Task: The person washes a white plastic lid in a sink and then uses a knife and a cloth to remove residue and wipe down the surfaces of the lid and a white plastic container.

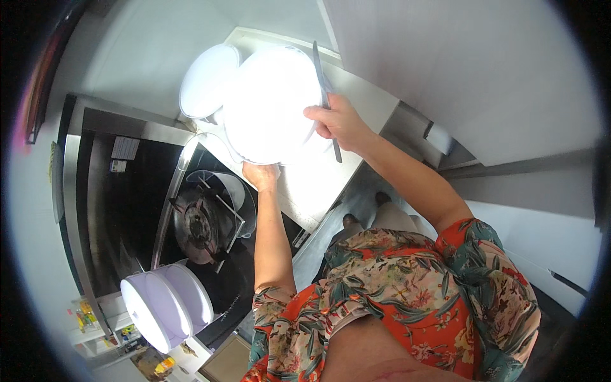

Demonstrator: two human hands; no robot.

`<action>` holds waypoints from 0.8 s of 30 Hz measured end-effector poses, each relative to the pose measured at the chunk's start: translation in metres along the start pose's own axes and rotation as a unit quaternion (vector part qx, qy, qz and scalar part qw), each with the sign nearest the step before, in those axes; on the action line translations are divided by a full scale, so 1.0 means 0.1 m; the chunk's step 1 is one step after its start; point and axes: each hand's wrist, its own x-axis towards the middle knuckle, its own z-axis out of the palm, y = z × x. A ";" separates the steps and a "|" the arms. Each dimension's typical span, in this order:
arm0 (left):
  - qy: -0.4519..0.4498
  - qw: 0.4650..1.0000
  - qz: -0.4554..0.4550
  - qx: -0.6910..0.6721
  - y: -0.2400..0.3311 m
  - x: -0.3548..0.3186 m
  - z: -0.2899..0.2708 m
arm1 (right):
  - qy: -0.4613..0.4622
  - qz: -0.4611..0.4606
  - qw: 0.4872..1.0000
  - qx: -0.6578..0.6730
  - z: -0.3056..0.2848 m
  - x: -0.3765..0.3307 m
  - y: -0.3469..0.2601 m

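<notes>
A large round white piece (273, 95), washed out by glare, is held over the pale counter (305, 197). I cannot tell whether it is a dish or a lid. My left hand (261, 177) grips its near lower edge, and the fingertips are hidden beneath it. My right hand (342, 124) is closed at its right side, the thumb towards the white surface. A long, narrow grey knife-like utensil (338, 150) passes through that hand, sticking out above and below. Behind to the left is a second round white piece (207, 83), partly overlapped.
Left of the counter is a black gas hob with a burner (197, 226), ringed by a clear curved guard (249, 210). Several white round pieces (156, 309) stand together at the lower left. A dark panel (121, 210) rises beside the hob. Pale cabinets (471, 76) are at the right.
</notes>
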 end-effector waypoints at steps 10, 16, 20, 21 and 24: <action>-0.019 0.998 -0.018 0.065 -0.07 0.16 -0.05 | 0.091 0.086 0.992 0.021 -0.05 0.12 0.04; -0.064 0.990 -0.092 0.086 0.16 0.13 -0.27 | 0.087 0.092 0.991 0.037 -0.10 0.28 -0.07; -0.057 0.984 -0.167 -0.030 -0.03 0.05 -0.17 | 0.020 0.098 0.993 0.065 -0.08 0.34 -0.16; -0.085 0.979 -0.157 -0.100 0.02 0.05 -0.22 | 0.025 0.104 0.991 0.078 -0.03 0.34 -0.18; -0.114 0.918 -0.193 -0.327 -0.04 0.03 -0.16 | 0.025 0.111 0.989 0.096 -0.05 0.36 -0.20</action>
